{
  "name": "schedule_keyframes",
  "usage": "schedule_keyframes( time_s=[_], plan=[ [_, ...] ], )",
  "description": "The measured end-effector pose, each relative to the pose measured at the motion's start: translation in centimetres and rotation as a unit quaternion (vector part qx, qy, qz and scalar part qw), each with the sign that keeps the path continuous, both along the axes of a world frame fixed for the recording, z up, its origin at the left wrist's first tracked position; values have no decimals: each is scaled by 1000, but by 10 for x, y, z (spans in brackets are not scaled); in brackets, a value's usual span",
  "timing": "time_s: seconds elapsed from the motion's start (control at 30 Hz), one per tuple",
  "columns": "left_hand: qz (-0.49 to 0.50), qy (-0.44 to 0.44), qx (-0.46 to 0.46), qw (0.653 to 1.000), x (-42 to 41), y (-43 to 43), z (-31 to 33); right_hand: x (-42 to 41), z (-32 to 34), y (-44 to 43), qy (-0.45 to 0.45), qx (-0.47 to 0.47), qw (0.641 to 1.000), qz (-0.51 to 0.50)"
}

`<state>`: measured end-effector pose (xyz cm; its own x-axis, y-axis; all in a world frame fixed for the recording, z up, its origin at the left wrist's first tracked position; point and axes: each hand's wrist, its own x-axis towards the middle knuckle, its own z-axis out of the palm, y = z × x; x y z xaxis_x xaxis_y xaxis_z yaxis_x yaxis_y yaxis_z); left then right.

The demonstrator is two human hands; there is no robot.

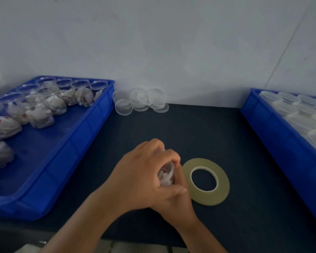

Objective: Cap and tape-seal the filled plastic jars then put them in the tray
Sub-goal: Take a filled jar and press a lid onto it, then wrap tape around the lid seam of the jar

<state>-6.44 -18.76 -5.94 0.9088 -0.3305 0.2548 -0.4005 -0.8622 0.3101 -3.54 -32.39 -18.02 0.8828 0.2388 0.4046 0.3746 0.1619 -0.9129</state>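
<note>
**Jar** (165, 175): clear plastic with pale contents, lower centre of the frame, above the bench (171, 128). It is enclosed between both hands and only a sliver shows. Motion blur hides whether a lid is on it.

**Left hand** (144, 176): enters from the lower left and lies on top. Fingers curl over the far side of the jar and the thumb crosses the near side, so it is grasping the jar.

**Right hand** (175, 203): enters from the lower edge and is largely covered by the left hand. Its fingers run up against the jar's right side. Cannot tell whether they clasp it.

**Tape roll** (223, 181): flat yellowish ring with a white core, lying on the bench just right of the hands.

**Left tray** (71, 152): blue, at the left of the frame and cut off by the left edge. It holds filled jars (49, 106), open-topped, in rows toward its far end. Their contents are white and indistinct.

**Loose lids** (140, 101): a cluster of clear round lids on the bench against the wall (153, 42), upper centre, beside the left tray's far corner.

**Right tray** (274, 136): blue, cut off by the right edge. It is packed with pale round tops (288, 108). Cannot tell whether these are capped jars or lids alone.
</note>
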Motion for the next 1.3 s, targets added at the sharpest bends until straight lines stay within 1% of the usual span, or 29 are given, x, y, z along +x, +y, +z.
schedule_keyframes(
  time_s=[0.1,0.2,0.23,0.3,0.37,0.43,0.57,0.8,0.93,1.0,1.07,1.13,1.17,1.2,1.23,1.27,1.3],
  plan=[
    [-44,21,3,999,3,10,3,-1,-4,-2,3,-29,1000,8],
    [-30,52,-43,997,4,13,3,-3,-3,0,9,-75,997,-23],
    [-2,46,-62,997,2,10,0,-3,-1,1,3,-82,996,-30],
    [95,20,-85,992,-2,-3,-10,-4,6,5,-13,-107,993,-46],
    [184,-4,-80,980,-6,-17,-21,-5,11,6,-18,-137,989,-52],
    [208,-24,-79,975,-7,-22,-24,-6,9,5,-15,-143,989,-43],
    [149,-46,-92,983,-3,-15,-17,-5,1,-5,4,-138,989,-56],
    [33,-20,-123,992,7,1,-14,-6,3,-7,23,-150,987,-55],
    [-22,-42,-67,997,9,4,-12,-8,11,-4,35,-151,987,-39],
    [-41,-60,-35,997,8,8,-13,-10,17,-5,22,-187,982,-15],
    [-49,-65,-17,997,6,15,-18,-15,20,-14,-30,-273,961,-4],
    [-47,-60,-30,997,6,23,-26,-20,27,-33,-39,-323,945,-5],
    [-47,-61,-39,996,7,25,-29,-23,30,-45,-52,-342,938,-28],
    [-52,-63,-48,995,8,27,-33,-24,30,-58,-71,-373,923,-65],
    [-59,-66,-54,995,11,28,-36,-25,29,-72,-77,-423,897,-100],
    [-69,-70,-51,994,14,28,-38,-23,30,-85,-62,-480,867,-116],
    [-82,-73,-41,993,17,27,-40,-21,31,-99,-28,-538,834,-114]
  ],
)
